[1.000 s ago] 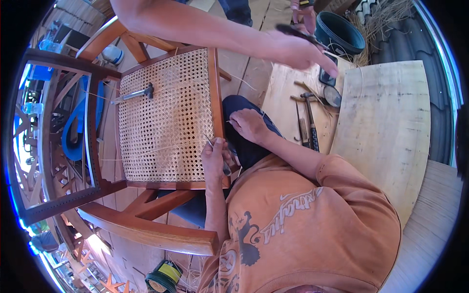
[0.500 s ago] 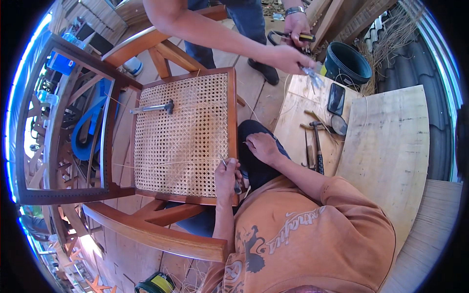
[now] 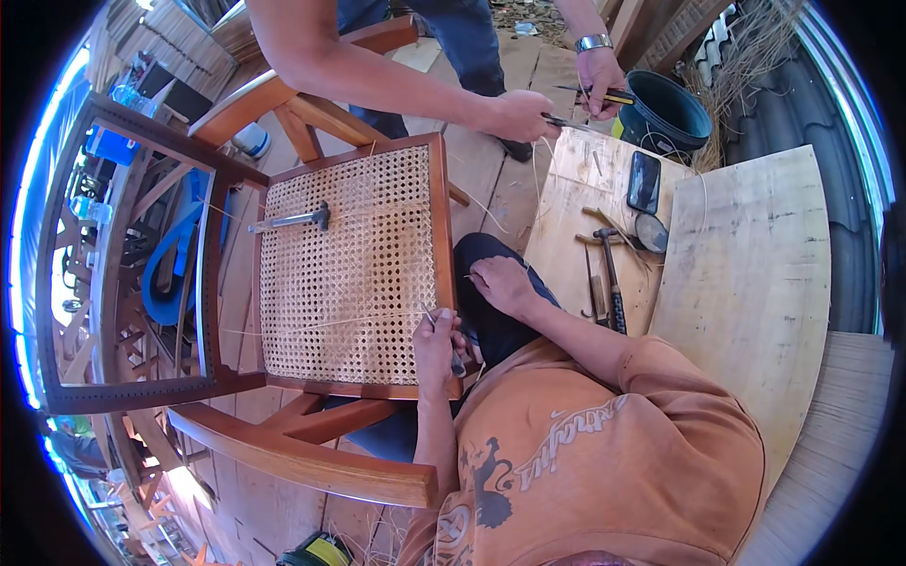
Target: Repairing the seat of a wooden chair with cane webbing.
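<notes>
Woven cane seat panel (image 3: pixel 344 274) in a reddish wooden frame (image 3: pixel 441 236), sitting in the middle of a wooden chair (image 3: pixel 283 453) tipped over on a plank floor (image 3: pixel 491 179). Left hand (image 3: pixel 436 341) parked at the panel's near right corner, fingers pinched narrow round a thin metal tool (image 3: pixel 444 338), tip down at the weave just by the frame. One loose cane strand (image 3: pixel 321 325) running across the lower part of the panel toward that hand. Right hand (image 3: pixel 500 283) just off the frame's right edge, over a dark trouser knee, fingers curled; looks closed on a fine strand but honestly can't tell. Both forearms coming up out of an orange printed t-shirt (image 3: pixel 585 453).

Further up the panel, a metal hammer-like tool (image 3: pixel 293 220) lying flat on the cane near the far left corner.

Right of the chair, a pale wooden board (image 3: pixel 576 198) with a dark phone (image 3: pixel 645 181), a round lens-like thing (image 3: pixel 651 231), a hammer (image 3: pixel 612 278) and a couple of slim tools beside it. Bigger plywood sheet (image 3: pixel 755 283) next to that.

At the top, another person standing past the chair, one hand (image 3: pixel 519 115) gripping pliers-type tool (image 3: pixel 566 123) over the board's far corner, other hand (image 3: pixel 599 80) with a wristwatch holding something yellow-handled. Dark bucket (image 3: pixel 665 118) just beside, dry cane bundles behind it.
</notes>
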### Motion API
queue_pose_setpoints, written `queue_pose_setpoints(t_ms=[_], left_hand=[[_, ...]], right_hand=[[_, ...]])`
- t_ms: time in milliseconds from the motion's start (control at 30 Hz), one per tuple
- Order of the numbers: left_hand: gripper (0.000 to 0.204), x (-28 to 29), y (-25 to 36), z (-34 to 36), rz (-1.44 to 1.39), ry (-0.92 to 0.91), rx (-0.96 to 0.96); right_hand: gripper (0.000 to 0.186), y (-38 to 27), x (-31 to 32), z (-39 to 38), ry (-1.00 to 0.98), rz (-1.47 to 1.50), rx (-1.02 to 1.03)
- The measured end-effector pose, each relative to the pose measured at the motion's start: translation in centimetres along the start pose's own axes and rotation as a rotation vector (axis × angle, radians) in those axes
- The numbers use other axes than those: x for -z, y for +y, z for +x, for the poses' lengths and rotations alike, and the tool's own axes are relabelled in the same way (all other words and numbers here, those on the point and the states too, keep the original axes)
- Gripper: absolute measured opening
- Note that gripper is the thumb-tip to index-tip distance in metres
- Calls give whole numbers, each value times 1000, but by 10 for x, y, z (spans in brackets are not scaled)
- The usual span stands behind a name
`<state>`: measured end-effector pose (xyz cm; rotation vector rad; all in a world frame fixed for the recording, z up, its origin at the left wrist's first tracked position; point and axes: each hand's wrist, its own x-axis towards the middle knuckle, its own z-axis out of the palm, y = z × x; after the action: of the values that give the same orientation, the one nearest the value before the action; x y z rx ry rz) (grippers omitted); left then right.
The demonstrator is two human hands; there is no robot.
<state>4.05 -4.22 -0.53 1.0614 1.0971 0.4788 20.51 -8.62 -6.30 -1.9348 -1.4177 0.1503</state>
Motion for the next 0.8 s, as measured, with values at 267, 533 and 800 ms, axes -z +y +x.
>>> queue_pose_setpoints(t_ms=[267,533,800], left_hand=[[19,1,2,-1,-2,-17,2],[17,-2,6,-3,7,-1,20],[19,2,0,2,-9,-1,8]], right_hand=[[11,-2,2,1,-24,1,-20],[9,0,0,0,0,3,-26],[10,1,-1,0,2,12,-7]])
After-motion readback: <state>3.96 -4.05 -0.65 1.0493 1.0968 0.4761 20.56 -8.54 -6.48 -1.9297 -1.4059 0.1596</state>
